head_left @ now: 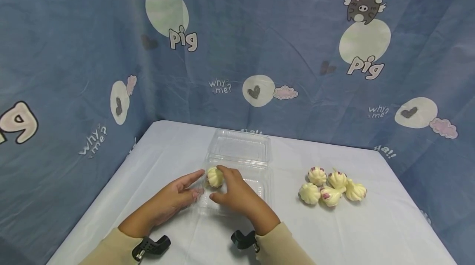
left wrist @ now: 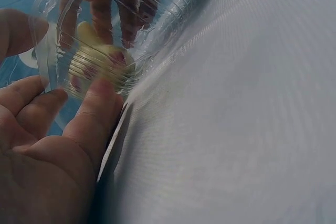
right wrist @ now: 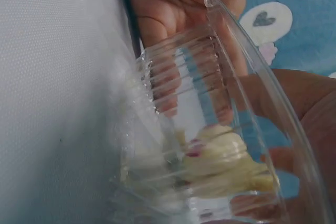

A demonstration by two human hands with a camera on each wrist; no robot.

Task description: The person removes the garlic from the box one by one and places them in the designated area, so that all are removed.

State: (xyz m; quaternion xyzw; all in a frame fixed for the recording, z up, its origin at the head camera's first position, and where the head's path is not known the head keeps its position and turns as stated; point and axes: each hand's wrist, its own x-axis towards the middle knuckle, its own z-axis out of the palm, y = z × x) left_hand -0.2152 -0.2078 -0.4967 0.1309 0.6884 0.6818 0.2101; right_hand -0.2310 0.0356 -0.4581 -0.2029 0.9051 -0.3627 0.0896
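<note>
A clear plastic clamshell box (head_left: 233, 209) lies on the white table with its lid (head_left: 241, 145) folded back. Inside its left part sits one garlic bulb (head_left: 215, 177), pale yellow with purplish patches. My right hand (head_left: 237, 193) reaches over the box, its index fingertip at the bulb's right side and its thumb lower, apart from the bulb. At the box's left wall is my left hand (head_left: 170, 199), fingers extended; in the left wrist view a fingertip touches the ribbed wall, and the garlic bulb (left wrist: 97, 69) shows through the plastic.
Several more garlic bulbs (head_left: 330, 198) lie clustered on the white table (head_left: 297, 232) to the right of the box. A blue printed cloth (head_left: 297, 50) hangs behind and beside the table. Black camera mounts (head_left: 150, 245) sit on both wrists.
</note>
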